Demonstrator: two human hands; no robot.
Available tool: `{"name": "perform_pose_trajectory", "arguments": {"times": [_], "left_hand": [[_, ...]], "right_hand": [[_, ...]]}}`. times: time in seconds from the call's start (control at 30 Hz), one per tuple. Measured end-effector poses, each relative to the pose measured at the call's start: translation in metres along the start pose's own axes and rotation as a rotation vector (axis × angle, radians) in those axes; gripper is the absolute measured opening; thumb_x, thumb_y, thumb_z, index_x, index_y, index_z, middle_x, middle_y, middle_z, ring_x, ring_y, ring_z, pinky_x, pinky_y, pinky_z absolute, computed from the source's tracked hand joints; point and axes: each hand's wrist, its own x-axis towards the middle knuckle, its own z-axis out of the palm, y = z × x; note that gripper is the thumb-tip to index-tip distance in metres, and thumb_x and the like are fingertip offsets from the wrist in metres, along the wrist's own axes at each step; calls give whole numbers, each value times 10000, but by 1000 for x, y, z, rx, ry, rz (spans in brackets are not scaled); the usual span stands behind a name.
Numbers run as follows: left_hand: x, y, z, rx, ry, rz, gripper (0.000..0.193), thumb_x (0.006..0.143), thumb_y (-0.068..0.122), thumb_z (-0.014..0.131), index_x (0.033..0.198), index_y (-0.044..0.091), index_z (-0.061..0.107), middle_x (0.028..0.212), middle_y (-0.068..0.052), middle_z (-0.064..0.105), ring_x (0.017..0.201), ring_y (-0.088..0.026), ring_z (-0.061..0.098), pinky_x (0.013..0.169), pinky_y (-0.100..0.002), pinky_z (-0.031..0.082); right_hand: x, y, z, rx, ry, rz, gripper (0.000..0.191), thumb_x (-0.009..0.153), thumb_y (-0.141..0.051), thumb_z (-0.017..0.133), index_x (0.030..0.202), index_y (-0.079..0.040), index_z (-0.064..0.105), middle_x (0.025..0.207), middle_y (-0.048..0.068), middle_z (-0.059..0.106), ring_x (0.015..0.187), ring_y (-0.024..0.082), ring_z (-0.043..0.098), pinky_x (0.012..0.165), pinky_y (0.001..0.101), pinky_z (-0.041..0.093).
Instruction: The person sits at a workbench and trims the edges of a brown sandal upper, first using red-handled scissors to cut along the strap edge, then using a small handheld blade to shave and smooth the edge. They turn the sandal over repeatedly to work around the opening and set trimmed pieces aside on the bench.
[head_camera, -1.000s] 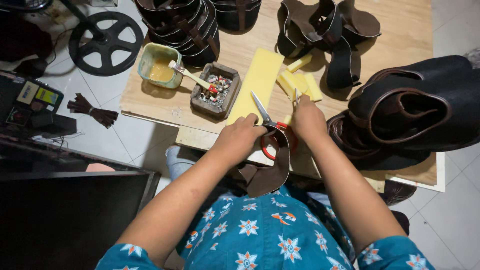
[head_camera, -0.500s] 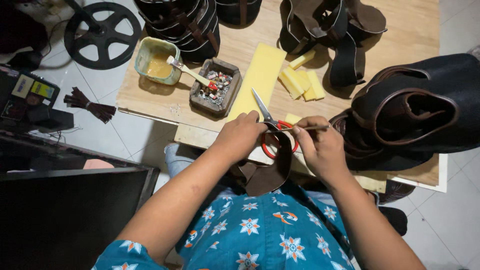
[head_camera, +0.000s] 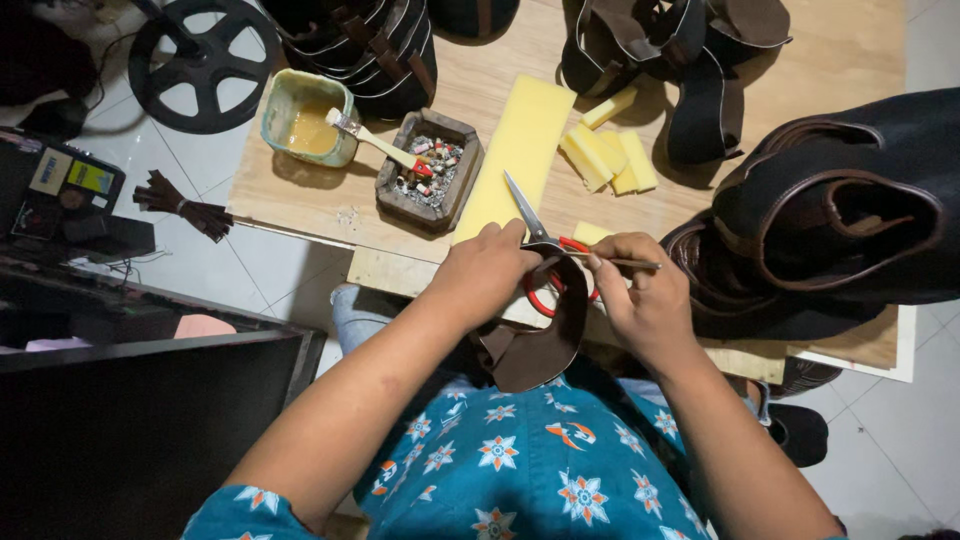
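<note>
Our left hand (head_camera: 485, 275) is clenched on the brown leather piece (head_camera: 535, 340) at the board's near edge, curved, dark, hanging toward our lap. Our right hand (head_camera: 640, 295) pinches a thin stick (head_camera: 625, 262) above red-handled scissors (head_camera: 545, 250).

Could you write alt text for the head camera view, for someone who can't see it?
Seen from above, a person's left hand holds a curved dark brown leather piece while the right hand pinches a thin stick against it. Red-handled scissors lie under the hands on a wooden board, with yellow foam blocks, a glue pot with brush and dark leather shoe uppers.
</note>
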Motion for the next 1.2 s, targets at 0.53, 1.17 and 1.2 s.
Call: {"name": "perform_pose_trajectory", "arguments": {"times": [0.53,1.17,1.2], "left_hand": [[5,-9,8,49,74,57,145,868,148,617,934,104,739,1011,-129,589,937,-331,612,741,-472,536],[-4,-16,19,46,273,166,69,827,112,612,838,74,669,1032,-108,620,939,-295,632,736,-432,518],[-3,-17,21,16,294,178,70,839,108,611,861,70,665,1013,-108,622,934,-298,635,742,-433,517]], "right_hand": [[11,8,9,-46,-63,-168,131,962,-18,667,1076,0,604,998,122,656,880,226,696,784,324,569],[9,11,12,-29,-105,-76,147,916,13,689,1047,-6,625,985,135,678,877,269,714,778,335,565],[8,12,12,-31,-102,-72,146,916,10,692,1045,-6,626,984,135,678,876,265,714,774,334,564]]}}
